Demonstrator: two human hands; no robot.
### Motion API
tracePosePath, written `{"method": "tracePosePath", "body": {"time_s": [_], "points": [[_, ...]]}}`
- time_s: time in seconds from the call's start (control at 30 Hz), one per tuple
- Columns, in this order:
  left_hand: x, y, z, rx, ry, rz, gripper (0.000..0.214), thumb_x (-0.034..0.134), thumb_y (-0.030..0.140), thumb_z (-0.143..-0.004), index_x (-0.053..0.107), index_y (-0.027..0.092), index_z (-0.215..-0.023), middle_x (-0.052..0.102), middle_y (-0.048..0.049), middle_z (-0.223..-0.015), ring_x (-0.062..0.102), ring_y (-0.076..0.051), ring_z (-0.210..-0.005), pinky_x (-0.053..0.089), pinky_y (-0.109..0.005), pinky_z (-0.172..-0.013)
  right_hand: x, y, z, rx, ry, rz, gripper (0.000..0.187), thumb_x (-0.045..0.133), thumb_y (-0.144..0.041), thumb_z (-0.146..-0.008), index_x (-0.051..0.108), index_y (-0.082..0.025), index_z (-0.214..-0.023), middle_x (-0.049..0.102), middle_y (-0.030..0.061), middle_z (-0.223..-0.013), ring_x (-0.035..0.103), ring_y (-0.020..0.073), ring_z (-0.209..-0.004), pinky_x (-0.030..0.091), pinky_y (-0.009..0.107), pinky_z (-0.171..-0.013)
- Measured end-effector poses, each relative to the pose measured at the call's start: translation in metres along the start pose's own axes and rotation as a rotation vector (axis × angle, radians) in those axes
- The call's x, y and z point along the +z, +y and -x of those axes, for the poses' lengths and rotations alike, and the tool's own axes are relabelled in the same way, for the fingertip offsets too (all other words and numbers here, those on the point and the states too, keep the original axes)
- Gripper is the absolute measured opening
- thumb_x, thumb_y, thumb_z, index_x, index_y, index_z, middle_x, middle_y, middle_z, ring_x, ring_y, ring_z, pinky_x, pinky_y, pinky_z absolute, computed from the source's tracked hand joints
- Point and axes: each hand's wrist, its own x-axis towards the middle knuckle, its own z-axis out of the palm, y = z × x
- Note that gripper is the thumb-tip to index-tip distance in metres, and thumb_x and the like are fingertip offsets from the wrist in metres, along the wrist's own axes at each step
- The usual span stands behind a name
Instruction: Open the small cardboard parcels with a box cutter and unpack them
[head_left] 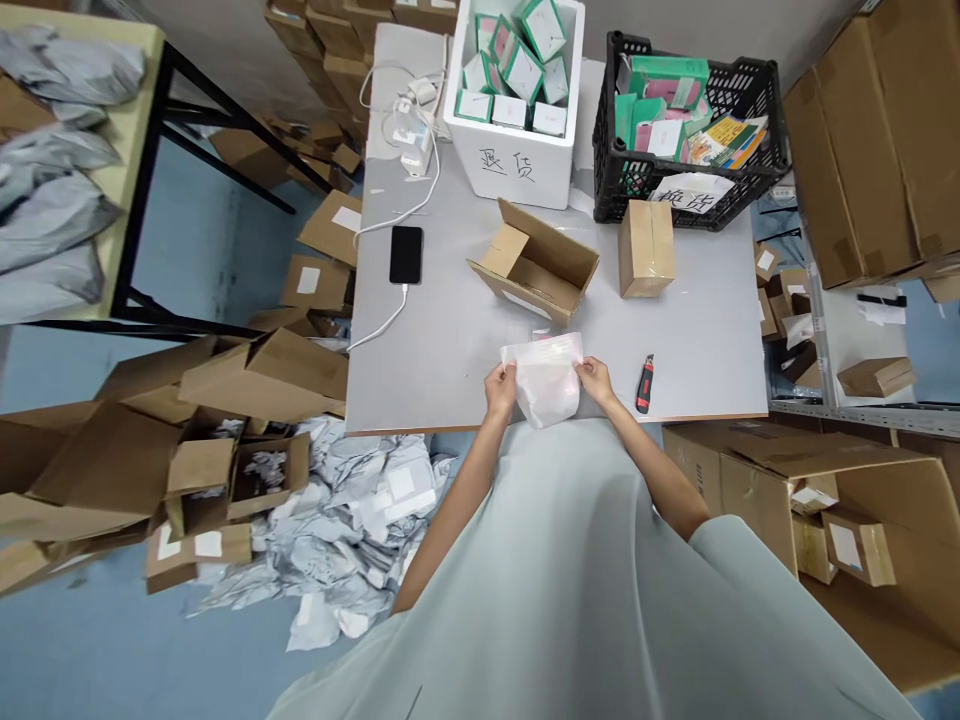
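Note:
Both of my hands hold a clear plastic bag (545, 380) with something white inside, just above the near edge of the grey table (435, 350). My left hand (501, 386) grips its left side and my right hand (595, 379) grips its right side. An open cardboard box (536, 265) lies on its side right behind the bag. A closed, taped cardboard box (646, 248) stands to the right of it. A red and black utility knife (644, 385) lies on the table close to my right hand.
A white foam bin (517, 160) of green boxes and a black crate (675, 190) of packets stand at the table's far edge. A black phone (406, 254) on a white cable lies at left. Cardboard boxes (247, 380) and grey mailers (352, 520) cover the floor at left.

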Motion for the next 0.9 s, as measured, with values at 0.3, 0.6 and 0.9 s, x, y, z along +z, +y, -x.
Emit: {"method": "tracePosePath", "body": {"time_s": [0.3,0.6,0.9], "points": [[0.027,0.025,0.033,0.320,-0.153,-0.099,0.026,0.075,0.038,-0.099,0.087,0.017,-0.107,0.083,-0.0105,-0.114,0.074,-0.026,-0.108,0.056,-0.031,-0.095,0.009,-0.010,0.013,-0.077,-0.042,0.001,0.021,0.077,-0.045,-0.091,0.067,-0.026,-0.091,0.079,0.0058,-0.098,0.074,0.0265,-0.104,0.062,0.038,-0.096],[0.044,0.011,0.045,0.274,-0.411,-0.053,0.046,0.052,0.046,-0.114,0.085,0.017,-0.125,0.080,-0.0148,-0.143,0.068,-0.031,-0.147,0.044,-0.044,-0.131,0.022,-0.005,0.023,-0.105,-0.129,-0.099,0.040,0.071,-0.064,-0.097,0.068,-0.025,-0.102,0.077,0.0058,-0.097,0.074,0.0250,-0.093,0.063,0.036,-0.084],[0.030,-0.017,0.028,0.175,-0.276,-0.272,0.041,0.069,0.028,-0.099,0.076,0.013,-0.137,0.071,-0.0209,-0.155,0.064,-0.034,-0.150,0.047,-0.048,-0.132,0.013,0.012,0.013,-0.049,0.007,-0.077,0.037,0.075,-0.057,-0.089,0.071,-0.021,-0.093,0.081,0.0077,-0.092,0.076,0.0276,-0.094,0.062,0.039,-0.089]]}}
